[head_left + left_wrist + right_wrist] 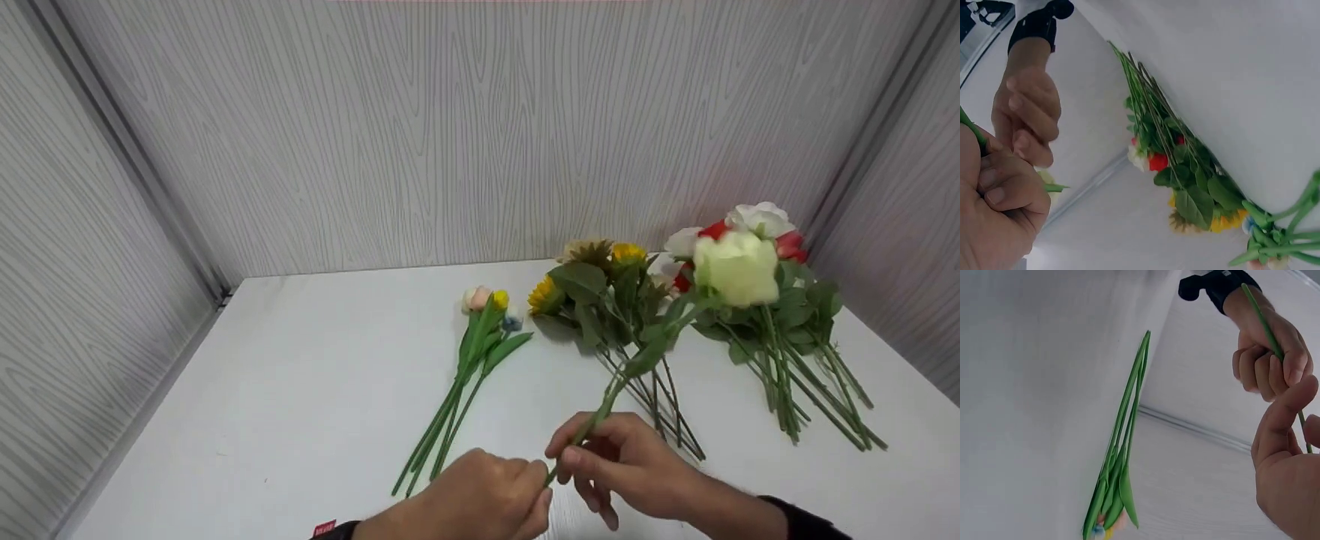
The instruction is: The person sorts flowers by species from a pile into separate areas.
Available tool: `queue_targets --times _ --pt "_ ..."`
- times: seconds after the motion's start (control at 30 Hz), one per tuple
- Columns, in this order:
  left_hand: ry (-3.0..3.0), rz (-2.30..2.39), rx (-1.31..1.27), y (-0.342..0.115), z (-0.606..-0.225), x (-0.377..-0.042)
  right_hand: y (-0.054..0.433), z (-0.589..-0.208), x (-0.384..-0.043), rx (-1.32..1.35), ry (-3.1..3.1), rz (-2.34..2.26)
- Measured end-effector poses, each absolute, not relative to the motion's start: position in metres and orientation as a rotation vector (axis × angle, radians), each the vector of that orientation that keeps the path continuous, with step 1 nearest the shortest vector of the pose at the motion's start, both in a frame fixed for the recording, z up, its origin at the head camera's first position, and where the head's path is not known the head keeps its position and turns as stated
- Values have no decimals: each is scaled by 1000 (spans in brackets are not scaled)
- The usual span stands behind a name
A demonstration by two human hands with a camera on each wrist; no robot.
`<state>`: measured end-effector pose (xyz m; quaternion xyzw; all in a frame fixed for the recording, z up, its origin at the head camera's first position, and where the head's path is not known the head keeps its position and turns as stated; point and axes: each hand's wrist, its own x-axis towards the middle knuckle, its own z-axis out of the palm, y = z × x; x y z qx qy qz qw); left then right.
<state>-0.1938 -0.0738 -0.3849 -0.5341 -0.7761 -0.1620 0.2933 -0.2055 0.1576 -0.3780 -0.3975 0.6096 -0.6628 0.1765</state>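
A cream-white artificial rose (736, 270) is held up at a slant over the table, its bloom toward the far right. My left hand (491, 495) grips the lower stem in a closed fist. Just above it, my right hand (630, 465) holds the same stem lightly between thumb and forefinger, its other fingers loosely bent. In the right wrist view the stem end (1258, 312) sticks out past the left fist. The left wrist view shows the left fingers (1013, 188) curled round the green stem, with most of the bloom hidden.
Several tulips (469, 352) lie left of the hands on the white table (285, 390). Sunflowers (547, 296) with dark leaves lie behind the held stem. Red and white roses (761, 219) are piled at the right. Wood-grain panels (450, 135) enclose the back and sides.
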Motion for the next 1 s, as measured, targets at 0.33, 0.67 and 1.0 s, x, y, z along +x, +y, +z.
queue_targets --times 0.33,0.67,1.0 --pt "-2172 -454 -1396 -76 -383 -195 169 -360 -208 -1169 2092 -1795" --pt "-2263 -522 -1164 -100 -370 -221 234 -327 -257 -782 3044 -1422" --pt "-2217 -467 -908 -141 -364 -259 324 -340 -314 -290 3394 -762"
